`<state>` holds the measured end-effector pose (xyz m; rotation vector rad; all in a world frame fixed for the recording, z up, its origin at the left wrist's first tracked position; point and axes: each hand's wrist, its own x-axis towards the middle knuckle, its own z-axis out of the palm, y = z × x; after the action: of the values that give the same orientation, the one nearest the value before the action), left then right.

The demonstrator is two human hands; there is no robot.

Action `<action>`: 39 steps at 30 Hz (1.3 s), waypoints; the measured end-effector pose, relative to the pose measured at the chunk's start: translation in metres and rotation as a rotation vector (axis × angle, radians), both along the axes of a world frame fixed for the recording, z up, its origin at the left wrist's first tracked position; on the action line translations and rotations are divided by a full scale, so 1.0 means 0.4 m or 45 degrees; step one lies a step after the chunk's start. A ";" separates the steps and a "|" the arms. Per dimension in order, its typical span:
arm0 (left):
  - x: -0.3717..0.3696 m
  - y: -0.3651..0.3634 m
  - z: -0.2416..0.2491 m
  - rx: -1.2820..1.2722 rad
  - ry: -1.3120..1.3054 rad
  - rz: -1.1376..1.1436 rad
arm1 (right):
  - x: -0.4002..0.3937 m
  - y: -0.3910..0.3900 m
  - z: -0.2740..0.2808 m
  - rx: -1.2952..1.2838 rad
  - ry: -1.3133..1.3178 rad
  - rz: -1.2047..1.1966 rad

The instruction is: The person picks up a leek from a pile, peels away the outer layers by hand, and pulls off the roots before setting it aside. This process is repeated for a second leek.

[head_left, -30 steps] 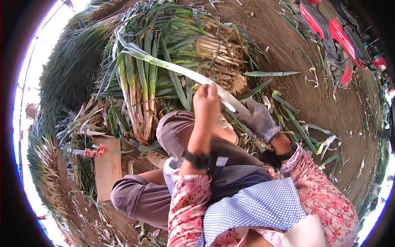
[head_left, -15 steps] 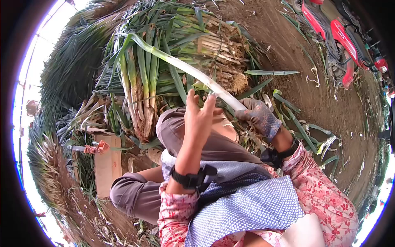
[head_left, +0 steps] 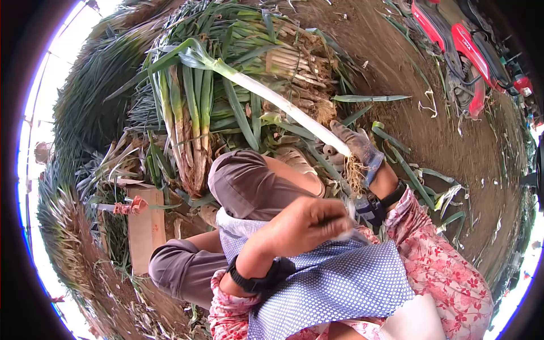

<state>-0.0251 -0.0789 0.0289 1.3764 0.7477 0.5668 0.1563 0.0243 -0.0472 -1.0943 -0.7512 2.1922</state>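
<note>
A long leek [head_left: 283, 105] slants across the middle, its white shaft bare, green leaves at upper left and hairy roots at lower right. My right hand [head_left: 362, 152], in a dirty grey glove, is wrapped around its root end, some fingers behind the shaft. My bare left hand [head_left: 311, 224] is closed in front of the apron, apart from the leek. Its fingers are slightly blurred, and whatever they pinch is hidden. Beyond the leek lies a bunch of leeks [head_left: 184, 124] with brownish outer skins. More leeks with roots [head_left: 297, 65] are piled behind it.
Tall heaps of leeks [head_left: 96, 102] line the left side. A wooden board [head_left: 146, 232] with a red-wrapped object [head_left: 130, 205] lies by my knee. Cut leaves [head_left: 405, 164] litter the soil at right. A red and black machine [head_left: 473, 51] stands at upper right.
My left hand has moved from beside the leek shaft down toward the apron and closed. In my right hand the leek's roots now show, and its leafy end has shifted slightly right.
</note>
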 end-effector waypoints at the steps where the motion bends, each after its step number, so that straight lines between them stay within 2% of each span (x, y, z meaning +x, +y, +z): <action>1: -0.004 -0.006 0.011 0.001 0.026 -0.032 | 0.009 0.007 -0.021 0.006 -0.043 0.014; 2: -0.006 -0.010 0.017 0.003 0.053 -0.060 | 0.016 0.006 -0.025 -0.061 0.153 0.028; 4: -0.005 0.000 0.008 -0.065 0.264 0.151 | 0.020 0.003 -0.032 -0.188 0.464 0.057; 5: -0.004 0.007 -0.037 0.282 0.550 0.414 | 0.020 0.004 -0.036 -0.253 0.574 0.073; 6: -0.013 0.030 -0.060 0.423 0.830 0.468 | 0.020 0.007 -0.044 -0.312 0.601 0.084; 7: -0.017 0.051 -0.070 0.236 0.953 0.655 | 0.018 0.007 -0.045 -0.267 0.560 0.100; 8: -0.035 0.075 -0.090 -0.054 0.779 0.780 | 0.015 0.007 -0.046 -0.222 0.519 0.116; 9: -0.041 0.091 -0.132 -0.327 0.219 0.995 | 0.009 0.005 -0.043 -0.073 0.412 0.137; 10: -0.048 0.112 -0.163 -0.460 -0.088 1.168 | 0.006 0.006 -0.042 -0.076 0.410 0.159; 11: -0.049 0.128 -0.188 -0.550 -0.251 1.325 | 0.004 0.006 -0.041 -0.079 0.408 0.181; 12: -0.048 0.143 -0.198 -0.637 -0.417 1.480 | 0.000 0.013 -0.042 -0.233 0.511 0.207; 13: -0.047 0.157 -0.206 -0.685 -0.503 1.510 | -0.003 0.016 -0.043 -0.389 0.611 0.233; 16: -0.039 0.181 -0.232 -0.749 -0.725 1.538 | -0.031 0.003 -0.030 -0.470 0.773 0.270; 17: -0.033 0.184 -0.246 -0.718 -0.776 1.511 | -0.032 -0.004 -0.007 -0.404 0.669 0.285; 18: -0.026 0.188 -0.253 -0.687 -0.826 1.480 | -0.035 -0.004 -0.025 -0.496 0.678 0.287; 20: -0.017 0.194 -0.265 -0.691 -0.765 1.562 | -0.036 -0.004 -0.040 -0.588 0.717 0.299; 23: -0.018 0.193 -0.286 -0.683 -0.715 1.586 | -0.052 -0.016 -0.001 -0.514 0.537 0.197; 25: -0.017 0.193 -0.273 -0.714 -0.711 1.603 | -0.053 -0.015 -0.001 -0.513 0.562 0.228; 28: -0.020 0.186 -0.281 -0.601 -0.656 1.562 | -0.049 -0.011 -0.007 -0.533 0.574 0.252; 29: -0.016 0.184 -0.287 -0.475 -0.661 1.575 | -0.047 -0.009 -0.013 -0.545 0.573 0.256; 31: -0.006 0.180 -0.299 -0.224 -0.666 1.593 | -0.044 -0.009 -0.018 -0.394 0.312 0.226; 34: -0.005 0.169 -0.302 -0.080 -0.522 1.611 | -0.043 0.002 -0.051 -0.150 0.005 0.177; 37: 0.007 0.126 -0.254 -0.243 -0.807 1.432 | -0.045 -0.007 -0.023 0.014 -0.169 0.167; 39: 0.014 0.088 -0.201 -0.421 -0.860 1.295 | -0.050 -0.013 0.020 0.045 -0.208 0.167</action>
<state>-0.0194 -0.0438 -0.0516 0.3486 0.8844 1.5263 0.1363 0.0192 -0.0392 -1.2495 -0.9539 2.2068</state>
